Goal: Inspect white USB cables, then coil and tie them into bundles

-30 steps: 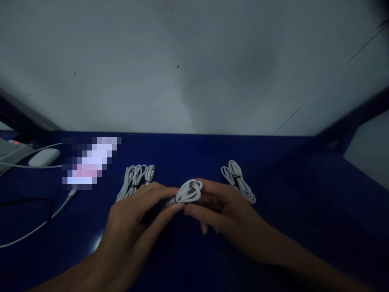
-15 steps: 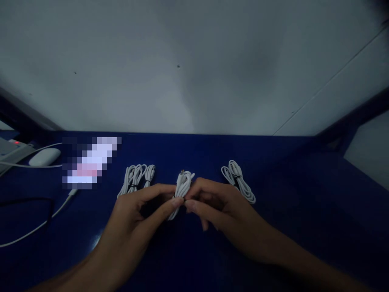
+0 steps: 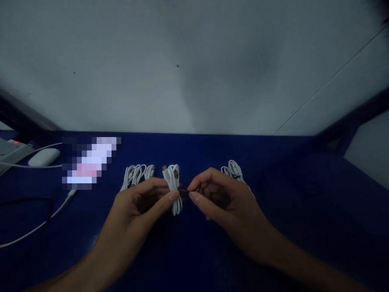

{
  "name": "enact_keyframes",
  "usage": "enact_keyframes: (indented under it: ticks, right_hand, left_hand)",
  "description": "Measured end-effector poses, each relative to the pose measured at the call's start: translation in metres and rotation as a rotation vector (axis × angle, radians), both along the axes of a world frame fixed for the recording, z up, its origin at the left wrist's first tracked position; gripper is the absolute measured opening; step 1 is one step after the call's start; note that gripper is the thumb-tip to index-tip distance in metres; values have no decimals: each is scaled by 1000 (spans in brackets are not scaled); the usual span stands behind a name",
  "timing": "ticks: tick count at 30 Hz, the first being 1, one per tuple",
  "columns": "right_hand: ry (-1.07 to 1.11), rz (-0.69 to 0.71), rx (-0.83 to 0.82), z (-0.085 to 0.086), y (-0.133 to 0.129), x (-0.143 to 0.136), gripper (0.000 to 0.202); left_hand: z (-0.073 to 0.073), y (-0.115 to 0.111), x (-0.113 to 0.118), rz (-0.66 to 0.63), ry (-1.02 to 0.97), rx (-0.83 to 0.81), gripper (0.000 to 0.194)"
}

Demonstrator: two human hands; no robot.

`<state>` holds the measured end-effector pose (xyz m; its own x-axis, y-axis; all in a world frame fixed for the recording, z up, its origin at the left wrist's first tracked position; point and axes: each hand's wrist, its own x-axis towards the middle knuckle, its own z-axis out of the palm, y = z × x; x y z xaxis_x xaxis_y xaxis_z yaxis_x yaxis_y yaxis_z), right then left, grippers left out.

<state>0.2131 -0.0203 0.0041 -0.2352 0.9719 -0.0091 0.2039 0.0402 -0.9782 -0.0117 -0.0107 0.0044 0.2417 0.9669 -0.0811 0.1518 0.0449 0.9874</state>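
A coiled white cable (image 3: 174,178) with its metal plugs at the top is pinched between the thumb and fingers of my left hand (image 3: 142,207). From its middle a thin dark tie (image 3: 184,190) stretches to the right. My right hand (image 3: 221,198) pinches the other end of this tie between thumb and forefinger, a little apart from the coil. Behind my left hand lie more coiled white cables (image 3: 136,173), partly covered by it. Another tied white coil (image 3: 234,169) lies behind my right hand, which hides its lower part.
On the blue table (image 3: 188,251), a phone with a blurred, lit screen (image 3: 94,160) lies at the left with a white cord (image 3: 57,213) plugged in. Left of it are a white rounded case (image 3: 44,157) and a power strip (image 3: 12,152) with a red light. A pale wall (image 3: 182,101) stands behind.
The held coil has moved left and turned more upright in my left hand. My right hand has drawn slightly away from it, and the dark tie now shows stretched between them.
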Motion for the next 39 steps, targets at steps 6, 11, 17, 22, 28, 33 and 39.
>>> enact_keyframes:
  ticks: [6,11,17,22,28,33,39]
  right_hand:
    - [81,-28,-4,-2,2,1,11]
    - [168,-56,3,-3,4,1,16]
    - [205,-44,30,-2,3,1,17]
    - [144,-21,90,-2,-1,2,18]
    - [40,6,194,-3,-5,1,14]
    - [-32,-30,254,0,-2,3,14]
    - [-101,-22,287,6,2,9,14]
  left_hand:
    - [-5,1,-1,-34,-94,-92,18]
    - [-7,0,-4,-69,-124,-133,19]
    - [-13,1,-4,-100,-171,-184,15]
    - [-11,1,-4,-90,-114,-151,10]
    - [-2,1,-1,-31,40,-7,17]
    - [-3,-1,-2,-1,151,129,18]
    - [-3,-4,-2,-21,210,320,10]
